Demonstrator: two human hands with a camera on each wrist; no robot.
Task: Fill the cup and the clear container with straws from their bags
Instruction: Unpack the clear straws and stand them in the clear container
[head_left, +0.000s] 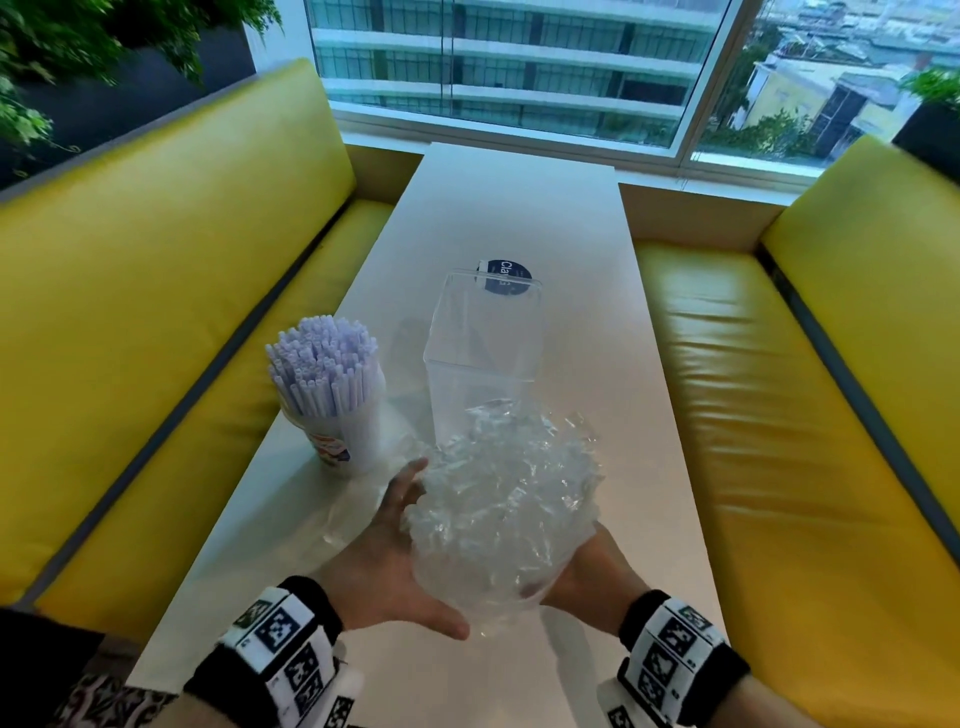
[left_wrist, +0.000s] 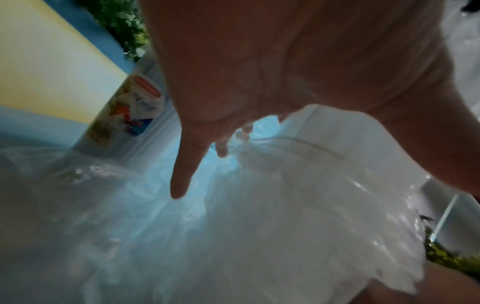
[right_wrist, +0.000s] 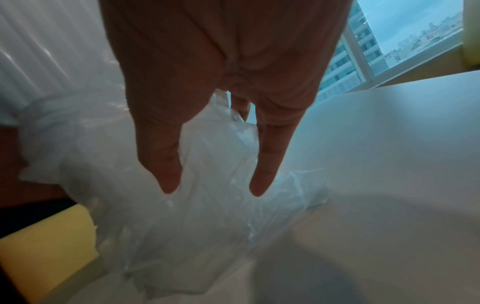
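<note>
Straws (head_left: 323, 364) stand upright in the cup (head_left: 345, 441), one full bunch at about ten o'clock from the hands, touching nothing else. Just right of it, at twelve o'clock, the clear container (head_left: 480, 343) stands upright and looks empty, its open mouth facing up. Directly in front of it, the left hand (head_left: 387, 561) and the right hand (head_left: 592, 571) cradle one crumpled clear bag (head_left: 501, 499) between them, fingers straight and spread against its sides rather than clenched (neither thumb pinches the plastic, as far as the wrist views show). Whether straws remain inside the bag I cannot tell; none show through the crinkles. A second, flattened piece of plastic (head_left: 343, 519) lies on the table (head_left: 519, 208) under the left hand. The container lies straight ahead of both sets of fingers, equally near each hand, so the bag's mouth should point to twelve o'clock.
</note>
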